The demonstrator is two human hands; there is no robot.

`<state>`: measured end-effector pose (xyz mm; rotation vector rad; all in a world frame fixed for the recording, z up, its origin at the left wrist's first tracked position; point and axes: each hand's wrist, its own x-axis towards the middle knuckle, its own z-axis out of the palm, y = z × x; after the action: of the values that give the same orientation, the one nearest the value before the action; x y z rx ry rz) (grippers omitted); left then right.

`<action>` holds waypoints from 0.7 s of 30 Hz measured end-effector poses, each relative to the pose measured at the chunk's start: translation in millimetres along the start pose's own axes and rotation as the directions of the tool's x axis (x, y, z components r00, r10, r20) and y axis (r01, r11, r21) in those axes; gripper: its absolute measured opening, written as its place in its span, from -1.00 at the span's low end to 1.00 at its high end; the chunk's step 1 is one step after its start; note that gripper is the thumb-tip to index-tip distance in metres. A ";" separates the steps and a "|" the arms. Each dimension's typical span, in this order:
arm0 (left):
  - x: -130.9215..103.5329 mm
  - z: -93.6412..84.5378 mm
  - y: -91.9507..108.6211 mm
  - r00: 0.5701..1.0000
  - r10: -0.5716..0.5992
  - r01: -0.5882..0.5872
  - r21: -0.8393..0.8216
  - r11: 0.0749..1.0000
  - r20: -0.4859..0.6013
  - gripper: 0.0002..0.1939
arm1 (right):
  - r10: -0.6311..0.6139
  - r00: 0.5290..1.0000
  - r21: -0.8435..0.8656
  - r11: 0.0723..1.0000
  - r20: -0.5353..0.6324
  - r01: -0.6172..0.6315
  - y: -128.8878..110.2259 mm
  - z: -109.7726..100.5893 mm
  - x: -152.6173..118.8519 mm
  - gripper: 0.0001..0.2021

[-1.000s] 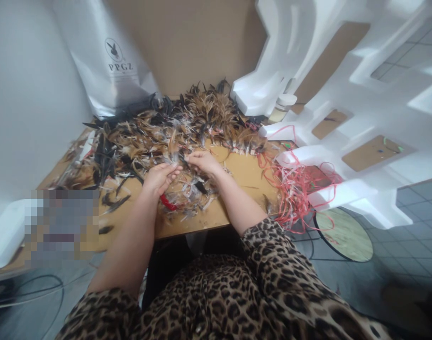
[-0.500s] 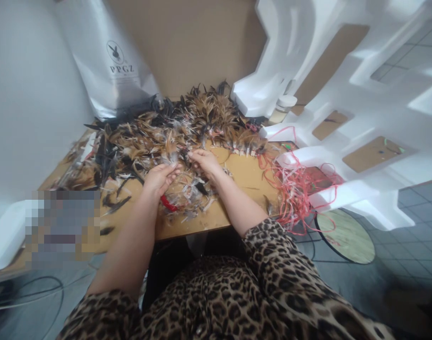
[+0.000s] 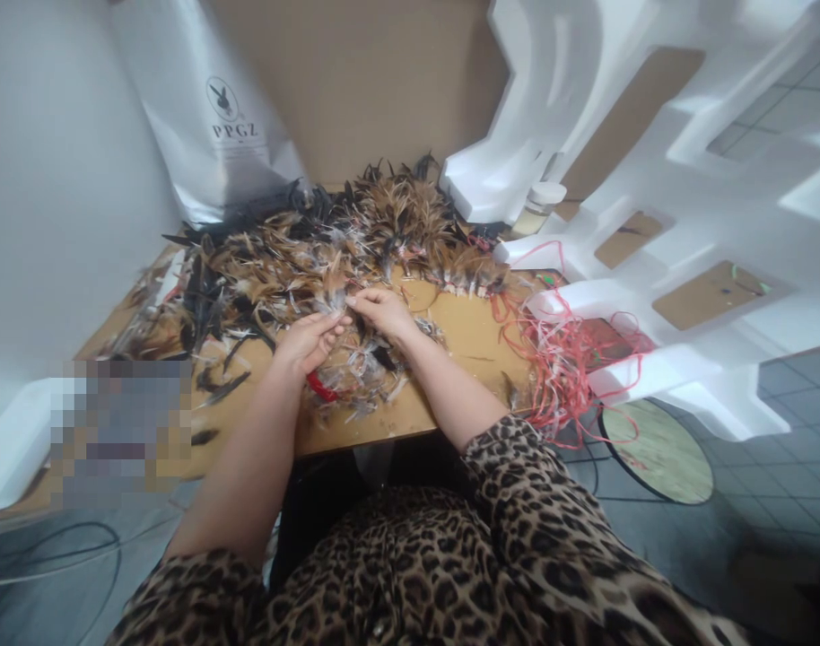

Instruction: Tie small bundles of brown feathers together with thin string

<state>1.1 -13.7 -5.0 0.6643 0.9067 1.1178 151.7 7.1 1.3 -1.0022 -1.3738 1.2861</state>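
Observation:
My left hand (image 3: pixel 310 341) pinches a small tuft of brown and grey feathers (image 3: pixel 332 292) that points up from its fingertips. Close beside it on the right, my right hand (image 3: pixel 381 312) has thumb and forefinger pressed together at the tuft's edge; what lies between them is too small to tell. Behind both hands a large heap of brown and black feathers (image 3: pixel 268 260) spreads over the wooden table (image 3: pixel 477 336). Feather scraps (image 3: pixel 366 381) and a red item (image 3: pixel 321 388) lie below my hands.
A silvery bag (image 3: pixel 228 152) stands at the back left. Tangled pink strings (image 3: pixel 562 377) hang over the right table edge beside white foam pieces (image 3: pixel 706 341). A lidded jar (image 3: pixel 539 206) is at the back right. A round-topped stool (image 3: pixel 656 449) stands lower right.
My right hand has moved slightly left and down, up to the feather tuft in my left hand. The dark bit at its fingertips no longer shows there.

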 end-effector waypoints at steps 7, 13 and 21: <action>-0.2 0.1 2.3 0.997 -0.067 0.068 -0.038 0.997 0.025 -0.97 | -0.110 0.993 -0.099 0.989 0.032 0.112 3.2 3.5 -0.3 -0.74; 3.0 -5.4 -0.5 0.996 -0.045 0.047 -0.033 0.998 0.072 -0.97 | -0.106 0.994 -0.100 0.989 0.011 0.107 5.8 2.3 2.9 -0.77; 4.3 -3.1 0.8 0.989 0.101 -0.102 -0.001 0.995 -0.109 -0.93 | -0.105 0.994 -0.550 0.830 0.007 0.092 12.5 -19.3 9.3 -0.84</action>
<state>-1.3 -9.4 -7.0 0.6555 0.9703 1.2572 168.2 21.3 -10.5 -1.3022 -1.8059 0.8009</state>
